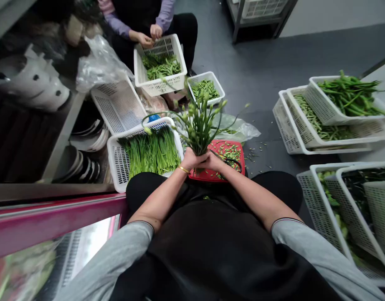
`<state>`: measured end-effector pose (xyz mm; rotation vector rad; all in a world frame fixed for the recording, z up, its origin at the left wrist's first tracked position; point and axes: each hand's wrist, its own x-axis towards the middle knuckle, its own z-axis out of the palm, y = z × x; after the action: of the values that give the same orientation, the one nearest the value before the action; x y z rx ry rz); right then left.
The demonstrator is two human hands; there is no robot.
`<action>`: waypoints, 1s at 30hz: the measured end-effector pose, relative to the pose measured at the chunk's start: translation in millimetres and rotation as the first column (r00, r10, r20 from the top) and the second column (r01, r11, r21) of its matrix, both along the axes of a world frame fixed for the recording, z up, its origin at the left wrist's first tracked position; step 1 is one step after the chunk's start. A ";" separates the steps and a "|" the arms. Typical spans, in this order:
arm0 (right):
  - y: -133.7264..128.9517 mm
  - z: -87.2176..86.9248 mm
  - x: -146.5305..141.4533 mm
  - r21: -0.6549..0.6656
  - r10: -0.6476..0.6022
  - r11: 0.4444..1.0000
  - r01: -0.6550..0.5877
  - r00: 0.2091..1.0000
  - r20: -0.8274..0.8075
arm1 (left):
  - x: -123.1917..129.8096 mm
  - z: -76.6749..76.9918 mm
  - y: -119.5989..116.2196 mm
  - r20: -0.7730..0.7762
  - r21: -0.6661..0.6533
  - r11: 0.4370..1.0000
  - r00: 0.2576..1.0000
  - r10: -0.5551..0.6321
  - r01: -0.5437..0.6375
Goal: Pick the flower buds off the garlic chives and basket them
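A bunch of flowering chives (198, 125), buds upward, stands upright in front of me. My left hand (191, 159) is wrapped round its lower stems. My right hand (211, 161) is closed round the same stems from the other side, touching the left. Under the hands lies a red tray (241, 155) strewn with cut buds and bits of stem. Black loop handles (234, 164), seemingly of scissors, show beside my right hand; the rest is hidden. To the left, a white basket (117, 169) holds long green chive stems (151, 152) laid side by side.
Across from me a co-worker's hands (150, 37) are over a white basket (161, 88) of green pods. A smaller basket (222, 94) and a plastic bag (242, 128) lie ahead. Stacked baskets (286, 125) of vegetables stand right; a shelf with plates (92, 140) is left.
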<state>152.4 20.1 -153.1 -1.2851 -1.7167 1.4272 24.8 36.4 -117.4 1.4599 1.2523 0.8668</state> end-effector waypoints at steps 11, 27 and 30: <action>-21.9 84.0 1.3 -0.410 0.016 0.869 -0.278 0.843 -0.537 | 5.7 89.7 13.6 0.630 -0.164 0.868 0.727 -0.274 0.469; 1.4 63.5 4.4 0.160 -0.100 0.979 0.125 0.983 -0.154 | 29.0 92.3 27.0 0.441 -0.024 0.987 0.884 0.154 -0.160; 10.5 52.3 -0.7 0.141 -0.217 0.960 0.240 0.963 -0.163 | 32.5 89.8 20.2 0.447 0.103 0.988 0.893 0.055 -0.113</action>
<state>151.7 30.6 -100.8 -1.2163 -1.4989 1.1939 57.3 56.6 -27.5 1.2158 0.9318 1.2769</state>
